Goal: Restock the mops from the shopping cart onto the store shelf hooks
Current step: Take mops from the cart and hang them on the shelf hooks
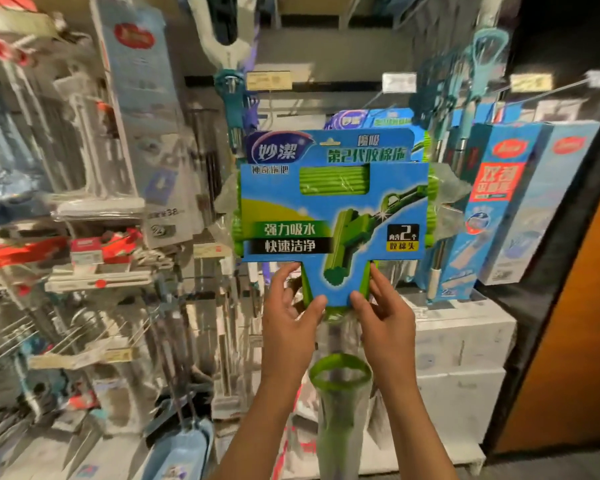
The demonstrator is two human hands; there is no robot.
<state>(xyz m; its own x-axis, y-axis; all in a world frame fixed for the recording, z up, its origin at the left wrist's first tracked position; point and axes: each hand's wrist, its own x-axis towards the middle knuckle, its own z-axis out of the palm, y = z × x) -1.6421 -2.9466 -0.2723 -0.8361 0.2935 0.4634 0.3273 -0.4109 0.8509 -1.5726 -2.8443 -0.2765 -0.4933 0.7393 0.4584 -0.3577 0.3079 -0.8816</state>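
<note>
Left hand [291, 317] and right hand [383, 315] both grip the packaged green mop [329, 209] before the shelf hooks [371, 98]

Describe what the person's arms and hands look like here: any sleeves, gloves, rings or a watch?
Both forearms are bare up to the bottom edge of the picture, with no sleeves in view. The left hand and right hand wear no gloves. No ring shows on the fingers, and no watch or band on either wrist.
</note>
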